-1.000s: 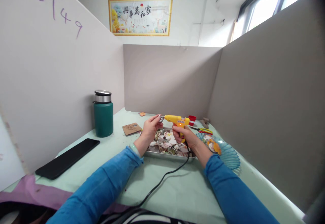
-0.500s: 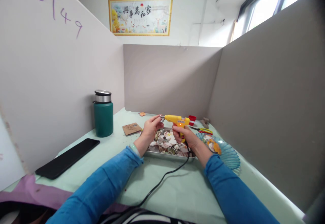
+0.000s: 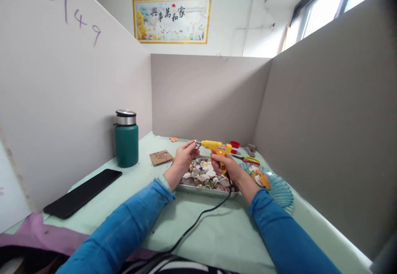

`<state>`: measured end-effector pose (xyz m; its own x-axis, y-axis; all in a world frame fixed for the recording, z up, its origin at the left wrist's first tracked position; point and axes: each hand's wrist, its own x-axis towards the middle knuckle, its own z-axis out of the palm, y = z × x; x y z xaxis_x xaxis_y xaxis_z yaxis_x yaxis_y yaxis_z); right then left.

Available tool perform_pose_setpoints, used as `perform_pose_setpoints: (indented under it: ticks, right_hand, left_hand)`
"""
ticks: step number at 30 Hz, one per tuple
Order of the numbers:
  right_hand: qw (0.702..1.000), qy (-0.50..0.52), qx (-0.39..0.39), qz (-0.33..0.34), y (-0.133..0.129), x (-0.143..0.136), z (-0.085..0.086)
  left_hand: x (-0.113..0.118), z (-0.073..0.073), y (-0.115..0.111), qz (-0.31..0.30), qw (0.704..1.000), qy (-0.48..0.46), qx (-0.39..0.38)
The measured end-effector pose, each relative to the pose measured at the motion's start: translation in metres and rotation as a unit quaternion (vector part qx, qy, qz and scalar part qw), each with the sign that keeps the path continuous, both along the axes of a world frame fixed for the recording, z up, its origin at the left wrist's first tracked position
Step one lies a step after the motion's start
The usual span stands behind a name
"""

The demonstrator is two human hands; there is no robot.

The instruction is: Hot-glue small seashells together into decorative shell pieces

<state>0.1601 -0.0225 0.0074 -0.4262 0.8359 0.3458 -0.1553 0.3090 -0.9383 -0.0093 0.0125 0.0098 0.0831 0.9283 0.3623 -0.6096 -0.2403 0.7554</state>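
Observation:
My right hand (image 3: pixel 226 165) is wrapped round the handle of a yellow glue gun (image 3: pixel 214 145), which has a small orange light lit and points left. At its nozzle my left hand (image 3: pixel 184 157) pinches a small whitish piece, too small to make out, with the fingertips closed. Both hands are above a metal tray (image 3: pixel 198 190) of shells (image 3: pixel 203 177). From the gun's handle a black cord (image 3: pixel 198 220) runs down to the near edge of the table.
On the left are a green bottle (image 3: pixel 126 145), a black phone (image 3: pixel 83 192) and a brown card (image 3: pixel 161 157). To the right lie a blue shell-shaped plate (image 3: pixel 283 193) with shells, scissors (image 3: pixel 250 160) and a red cup (image 3: pixel 235 145). Grey partitions (image 3: pixel 207 96) enclose the table.

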Motion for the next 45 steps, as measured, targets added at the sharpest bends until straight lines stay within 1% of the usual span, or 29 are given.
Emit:
perform_pose_setpoints:
  ticks: [7, 12, 16, 21, 26, 31, 36, 40, 45]
  right_hand:
    - [1.0, -0.004, -0.004, 0.01, -0.0003, -0.0003, 0.0005]
    - [1.0, 0.004, 0.0, -0.006, -0.0009, -0.0005, 0.0014]
    - [1.0, -0.013, 0.013, -0.015, 0.0006, 0.0006, 0.0]
    - [1.0, -0.006, 0.008, -0.006, 0.0031, 0.0012, -0.0021]
    - [1.0, -0.01, -0.001, 0.004, 0.0006, 0.0004, 0.0]
    - [1.0, -0.01, 0.004, -0.003, -0.0006, -0.0002, 0.0012]
    - [1.0, -0.012, 0.01, -0.016, 0.0026, 0.001, -0.0012]
    - [1.0, -0.015, 0.008, -0.011, 0.0033, 0.0015, -0.0023]
    - [1.0, -0.01, 0.006, -0.004, -0.0001, -0.0001, 0.0004]
  left_hand:
    - [0.0001, 0.0011, -0.0007, 0.004, 1.0, -0.008, -0.009]
    - [0.0002, -0.0018, 0.0022, 0.004, 1.0, 0.012, 0.006]
    - [0.0003, -0.003, 0.0026, 0.004, 1.0, 0.02, 0.013]
    - [0.0003, 0.0013, -0.0018, 0.009, 1.0, 0.002, -0.004]
    - [-0.0002, 0.0045, -0.0047, 0.013, 1.0, -0.004, -0.011]
    - [-0.0001, -0.0003, 0.0003, 0.018, 1.0, 0.025, 0.004]
    - [0.0009, -0.0035, 0.004, 0.025, 0.998, 0.047, 0.019]
    - [0.0005, -0.0018, 0.0023, 0.022, 0.999, 0.033, 0.009]
    - [-0.0005, 0.0005, 0.0002, 0.018, 1.0, 0.005, -0.006]
